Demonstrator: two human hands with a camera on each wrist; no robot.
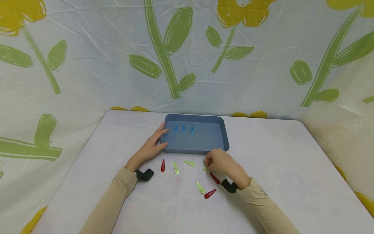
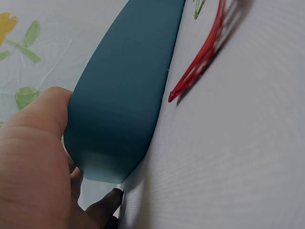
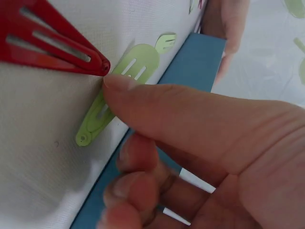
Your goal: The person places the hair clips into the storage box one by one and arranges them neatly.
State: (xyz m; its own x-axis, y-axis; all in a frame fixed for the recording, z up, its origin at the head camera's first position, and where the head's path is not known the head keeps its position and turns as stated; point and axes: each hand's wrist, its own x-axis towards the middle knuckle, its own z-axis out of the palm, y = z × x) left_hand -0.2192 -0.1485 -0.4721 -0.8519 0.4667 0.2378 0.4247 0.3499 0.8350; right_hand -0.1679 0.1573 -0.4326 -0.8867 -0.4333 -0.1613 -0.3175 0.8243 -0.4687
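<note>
The right hand [image 1: 223,162] is bent down over the worktop [image 1: 277,156], thumb and fingers drawn together, pinching a light green clip [image 3: 148,55]. The thumb tip lies across the middle of this clip; the index fingertip is hidden, and the other fingers are curled. The pinched clip is just in front of the near edge of the blue-grey tray [image 1: 208,138], toward its right end. I cannot tell whether it has left the worktop.

The left hand [image 1: 150,145] is spread at the tray's left end, its thumb at the near left corner and its other fingers along the left side.

There are ten clips in all: four green, three red and three blue. The pinched one has its long axis roughly parallel to the tray's near edge, broad rounded end to the left, narrow riveted end to the right. Just beside it, a red clip [image 1: 215,178] slants with its riveted end toward the thumb. Nearer the person, another green clip [image 1: 200,187] and another red clip [image 1: 210,194] slant opposite ways, close together. Left of the right hand, a third green clip [image 1: 189,163] lies mostly sideways, a fourth green clip [image 1: 176,168] runs nearly front to back, and so does the leftmost red clip [image 1: 162,165].

Inside the tray, the blue clips [image 1: 183,129] stand in a row in the left half, apart and parallel, long axes front to back.
</note>
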